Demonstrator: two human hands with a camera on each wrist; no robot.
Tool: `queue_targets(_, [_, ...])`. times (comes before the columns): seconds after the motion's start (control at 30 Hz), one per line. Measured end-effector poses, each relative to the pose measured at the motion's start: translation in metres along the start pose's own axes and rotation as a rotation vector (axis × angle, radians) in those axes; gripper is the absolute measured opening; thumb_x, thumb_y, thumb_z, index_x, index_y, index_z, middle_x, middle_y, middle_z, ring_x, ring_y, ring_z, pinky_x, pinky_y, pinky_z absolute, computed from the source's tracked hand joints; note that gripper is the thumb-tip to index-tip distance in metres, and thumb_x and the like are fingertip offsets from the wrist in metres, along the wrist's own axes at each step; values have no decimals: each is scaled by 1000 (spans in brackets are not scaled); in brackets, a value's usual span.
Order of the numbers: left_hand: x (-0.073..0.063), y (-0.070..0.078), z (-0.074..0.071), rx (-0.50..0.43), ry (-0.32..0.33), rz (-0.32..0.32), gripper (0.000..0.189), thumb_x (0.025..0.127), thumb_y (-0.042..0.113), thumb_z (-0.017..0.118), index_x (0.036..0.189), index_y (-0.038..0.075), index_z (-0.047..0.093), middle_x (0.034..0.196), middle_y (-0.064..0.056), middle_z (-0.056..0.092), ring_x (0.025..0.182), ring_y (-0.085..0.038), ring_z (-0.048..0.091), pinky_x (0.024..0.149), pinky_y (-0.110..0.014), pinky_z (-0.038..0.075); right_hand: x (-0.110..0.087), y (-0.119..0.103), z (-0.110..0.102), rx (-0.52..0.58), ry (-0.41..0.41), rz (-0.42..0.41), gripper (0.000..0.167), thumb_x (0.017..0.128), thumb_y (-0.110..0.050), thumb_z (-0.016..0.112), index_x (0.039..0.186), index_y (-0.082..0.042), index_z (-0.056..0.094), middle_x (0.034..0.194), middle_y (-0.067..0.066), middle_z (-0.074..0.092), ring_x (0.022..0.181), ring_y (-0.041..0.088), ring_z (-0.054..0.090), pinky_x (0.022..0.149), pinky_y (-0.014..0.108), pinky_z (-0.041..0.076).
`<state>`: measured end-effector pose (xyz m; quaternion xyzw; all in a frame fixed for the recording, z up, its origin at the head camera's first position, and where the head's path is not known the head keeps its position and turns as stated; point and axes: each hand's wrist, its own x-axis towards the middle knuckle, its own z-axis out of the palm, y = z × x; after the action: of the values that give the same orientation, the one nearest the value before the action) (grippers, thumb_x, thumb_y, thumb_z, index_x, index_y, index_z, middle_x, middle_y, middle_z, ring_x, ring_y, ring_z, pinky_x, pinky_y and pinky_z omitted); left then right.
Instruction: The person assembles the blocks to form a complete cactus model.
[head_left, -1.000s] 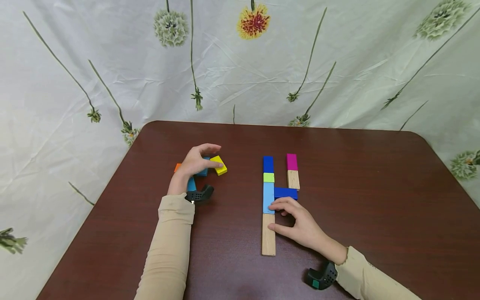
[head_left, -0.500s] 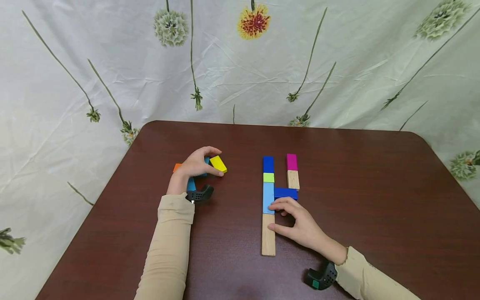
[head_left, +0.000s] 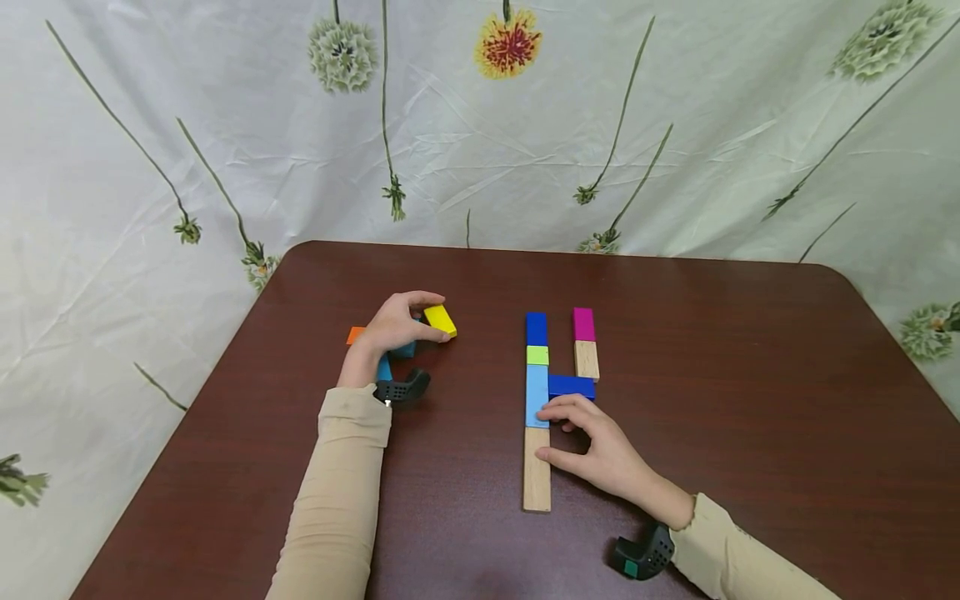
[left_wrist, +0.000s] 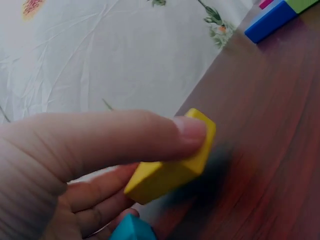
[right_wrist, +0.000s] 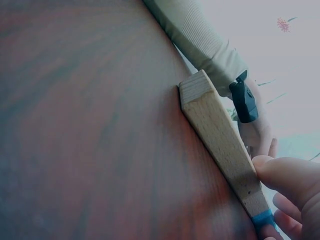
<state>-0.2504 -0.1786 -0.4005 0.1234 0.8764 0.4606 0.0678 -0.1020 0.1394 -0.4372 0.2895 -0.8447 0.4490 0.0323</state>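
My left hand [head_left: 397,323] pinches a yellow block [head_left: 441,321] between thumb and fingers. In the left wrist view the yellow block [left_wrist: 162,182] tilts above the table, a dark shadow beside it. Under that hand are a blue block [head_left: 406,351], a second blue block [head_left: 383,369] and an orange block [head_left: 354,334], all partly hidden. My right hand [head_left: 603,450] rests at the row of blocks with relaxed fingers. Its fingertips touch the light blue block [head_left: 536,387]; its thumb [right_wrist: 280,172] lies on the long plain wooden block [right_wrist: 220,137].
The row continues away with a lime green block [head_left: 537,356] and a dark blue block [head_left: 536,328]. Beside it, another dark blue block [head_left: 572,386] lies crosswise. Beyond that are a short wooden block [head_left: 587,359] and a magenta block [head_left: 583,324]. A flowered cloth [head_left: 480,150] hangs behind the table.
The left thumb and fingers have closed on the yellow block, which has shifted slightly away and to the right. The right hand and the row have stayed still.
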Motion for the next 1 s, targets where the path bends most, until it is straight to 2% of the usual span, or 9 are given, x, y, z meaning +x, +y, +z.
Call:
queue_targets(0.2, [5,14,6,2,71,62,55,75,16,79,125,8,60,128,-8,53,112,-27,43,91,-41,41,1,1,0,1,2,-8,39,76,-23,79,112,-16,65,115,-6,56,102,12,54,82,26,48])
queue_targets(0.33, [10,24,12,-50,130,150,51,76,12,77,124,8,60,129,-7,52,110,-28,46,92,-44,41,1,1,0,1,3,-11,39,77,-24,79,112,-16,65,115,-6,56,102,11,54,82,26,48])
queue_targets(0.43, [15,31,19,-106,143,203,52,76,10,77,126,7,59,130,-8,50,109,-29,48,92,-45,43,0,1,0,2,4,-10,39,77,-24,79,112,-17,65,115,-6,56,102,11,54,82,26,48])
queue_targets(0.57, [20,37,30,-158,136,214,58,77,10,77,130,6,55,131,-9,48,108,-28,52,91,-41,46,0,2,-1,1,6,-9,39,77,-24,79,112,-17,65,115,-6,56,103,11,54,82,26,48])
queue_targets(0.7, [25,42,40,-173,137,207,61,77,12,77,132,6,52,129,-10,48,107,-28,53,92,-37,46,1,2,-1,0,8,-8,39,77,-24,79,112,-16,65,115,-6,56,103,11,54,82,26,48])
queue_targets(1.0, [37,49,63,-164,181,275,57,77,12,77,129,6,55,128,-10,52,111,-33,49,93,-46,44,0,2,0,-1,0,-7,39,77,-24,79,112,-16,65,115,-6,56,102,11,54,82,26,48])
